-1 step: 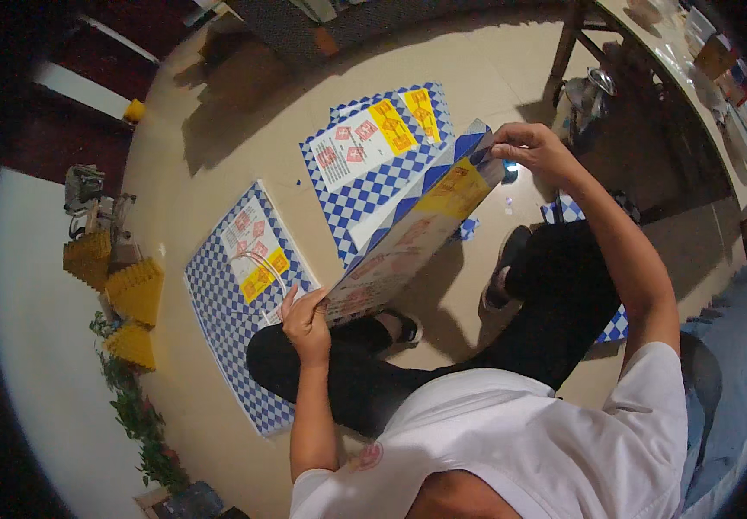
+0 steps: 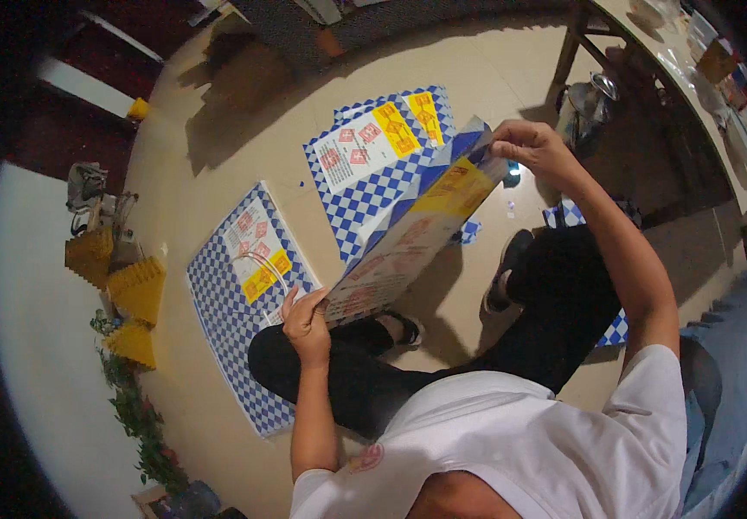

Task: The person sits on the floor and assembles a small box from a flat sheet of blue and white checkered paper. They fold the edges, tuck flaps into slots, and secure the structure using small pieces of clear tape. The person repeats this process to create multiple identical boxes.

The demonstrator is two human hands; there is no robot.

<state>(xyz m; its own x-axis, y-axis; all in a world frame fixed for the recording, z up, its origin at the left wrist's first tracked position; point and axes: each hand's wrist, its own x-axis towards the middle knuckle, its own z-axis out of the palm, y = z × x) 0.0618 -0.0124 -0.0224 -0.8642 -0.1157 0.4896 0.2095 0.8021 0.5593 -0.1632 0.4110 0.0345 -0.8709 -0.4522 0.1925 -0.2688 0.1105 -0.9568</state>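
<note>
A flat bag (image 2: 408,246) with blue-and-white checks, a yellow band and red printed diamonds is held up slanting above my legs. My left hand (image 2: 306,324) pinches its near lower end, thumb and fingers closed on the edge. At the far upper corner my right hand (image 2: 529,149) grips the rim between thumb and fingers. Left of my knee lies a stack of matching checkered bags (image 2: 218,298), with thin pale cord handles on top, close to my left hand. Beyond the held bag, more checkered bags (image 2: 352,195) overlap on the floor, partly hidden behind it.
Pale floor tiles (image 2: 494,78) surround my black-trousered legs (image 2: 555,285). To the right stands a cluttered table (image 2: 650,52). Yellow folded pieces (image 2: 135,290) and a leafy plant (image 2: 144,424) line the left wall. Checkered scraps (image 2: 470,231) lie near my right foot.
The whole view has shifted very slightly. Both hands keep their hold on the bag, and less white shows along its far side.
</note>
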